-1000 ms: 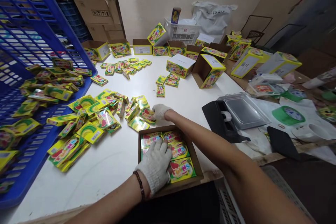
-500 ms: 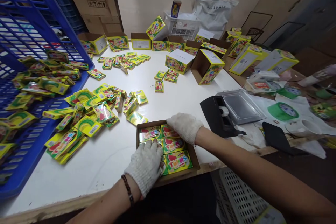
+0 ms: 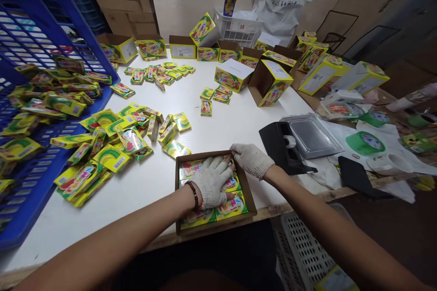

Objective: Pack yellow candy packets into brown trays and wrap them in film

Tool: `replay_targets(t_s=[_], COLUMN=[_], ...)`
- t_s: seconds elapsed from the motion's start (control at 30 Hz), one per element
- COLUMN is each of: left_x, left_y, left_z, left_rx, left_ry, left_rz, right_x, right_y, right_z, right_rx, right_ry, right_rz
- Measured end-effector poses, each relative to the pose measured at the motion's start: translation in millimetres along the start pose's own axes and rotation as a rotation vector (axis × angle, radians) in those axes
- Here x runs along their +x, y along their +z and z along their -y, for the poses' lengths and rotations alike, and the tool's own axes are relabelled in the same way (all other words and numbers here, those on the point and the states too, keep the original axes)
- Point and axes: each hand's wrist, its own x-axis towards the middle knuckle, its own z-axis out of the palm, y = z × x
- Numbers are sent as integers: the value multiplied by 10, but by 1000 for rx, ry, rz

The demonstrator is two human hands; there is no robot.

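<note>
An open brown cardboard box sits at the table's front edge, filled with yellow-green candy packs lettered TWMS or similar. My left hand, in a white knit glove with bare fingertips, lies spread across the packs, its fingers reaching toward the far right corner. At that same corner my right hand, gloved alike, pinches the box's rim with its fingers closed. Several packs are partly covered by my left hand. A loose heap of similar packs lies to the left of the box.
A blue plastic basket of packs stands at the left. Display boxes line the table's back. To the right are a black tape dispenser, a clear plastic tray and green tape. A white crate sits below the edge.
My left hand has slid right and away from me across the packs, its fingers spreading. My right hand has shifted slightly right along the rim to the corner.
</note>
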Motion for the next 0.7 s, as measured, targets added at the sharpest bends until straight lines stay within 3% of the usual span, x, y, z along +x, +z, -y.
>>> replay_targets(t_s=[0.1,0.33,0.53,0.6,0.7], left_x=[-18,48,-17,-213,-726], left_y=[-25,36,-275,-402,-500], left_z=[0,104,34,32,220], left_rx=[26,-53,-205,-338,-404], left_ry=[41,61,53,-11,-216], left_rz=[-19,151,253,162,-260], right_x=[-2,18,2,30,135], right_y=[34,-4,-90,-174,-266], right_z=[19,54,80,146,443], right_rx=[6,-31,-99,-170,-154], right_ry=[21,31,31,6,-114], right_rz=[-8,10,82,93,-69])
